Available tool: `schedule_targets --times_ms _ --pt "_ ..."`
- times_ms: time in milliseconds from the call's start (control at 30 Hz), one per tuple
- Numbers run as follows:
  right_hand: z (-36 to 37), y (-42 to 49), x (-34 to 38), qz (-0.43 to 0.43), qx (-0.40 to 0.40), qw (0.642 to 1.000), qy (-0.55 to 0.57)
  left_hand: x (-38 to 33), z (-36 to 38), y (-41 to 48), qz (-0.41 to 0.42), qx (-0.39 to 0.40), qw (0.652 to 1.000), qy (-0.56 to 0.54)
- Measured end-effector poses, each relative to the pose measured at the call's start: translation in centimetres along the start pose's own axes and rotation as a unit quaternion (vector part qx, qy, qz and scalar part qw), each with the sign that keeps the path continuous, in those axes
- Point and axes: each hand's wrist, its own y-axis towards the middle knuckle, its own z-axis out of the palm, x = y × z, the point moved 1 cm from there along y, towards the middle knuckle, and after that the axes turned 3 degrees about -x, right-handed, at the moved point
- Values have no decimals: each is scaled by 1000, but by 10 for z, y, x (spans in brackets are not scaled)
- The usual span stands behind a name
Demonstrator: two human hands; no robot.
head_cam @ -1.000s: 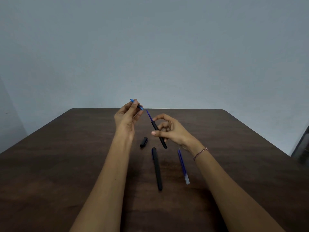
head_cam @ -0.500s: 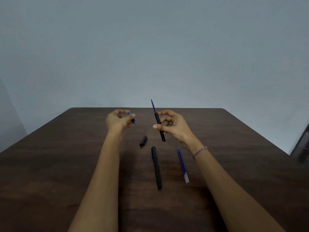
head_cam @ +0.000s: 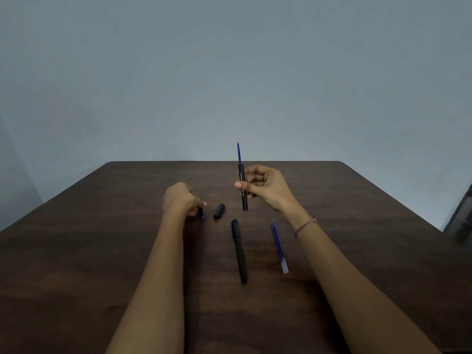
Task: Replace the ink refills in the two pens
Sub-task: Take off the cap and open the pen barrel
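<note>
My right hand (head_cam: 265,186) grips a black pen barrel (head_cam: 243,192) upright above the table, and a blue ink refill (head_cam: 239,155) sticks out of its top. My left hand (head_cam: 180,199) is down at the table, its curled fingers holding a small blue-black pen tip piece (head_cam: 202,213). A black pen cap (head_cam: 219,211) lies just right of that hand. A second, whole black pen (head_cam: 239,250) lies lengthwise in the middle. Two loose blue refills (head_cam: 279,246) lie side by side to its right, under my right wrist.
The dark brown wooden table (head_cam: 89,251) ends at a plain grey wall. A dark object (head_cam: 462,218) shows at the right edge, beyond the table's corner.
My left hand unscrewed the tip piece from the pen and carried it down to the table. My right hand swung the barrel upright, with the refill pointing up.
</note>
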Motion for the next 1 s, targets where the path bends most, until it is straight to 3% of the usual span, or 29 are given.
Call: schedule_targets --times_ms 200,267,333,367,433,533,733,1000 --pt "0 0 1 9 2 1000 2 3 3 -1 -16 4 998 59" --pt "0 -2 1 13 1 1000 -3 1 0 -4 5 -67 995 75" --pt "1 -2 2 19 -2 1000 -8 -4 -5 -6 63 -151 986 -34" --pt "1 -2 2 22 -5 1000 -10 -9 -8 -7 97 -148 974 -143" --pt "2 -2 1 30 -11 999 -9 -21 -11 -15 155 -77 923 -343" --pt "3 -3 -1 45 -17 999 -15 -36 -7 -29 198 18 872 -446" --pt "5 -3 -4 53 -19 997 -51 -44 5 -37 210 107 871 -430" --pt "7 -5 -4 56 -3 996 -73 -42 7 -40 173 117 877 -434"
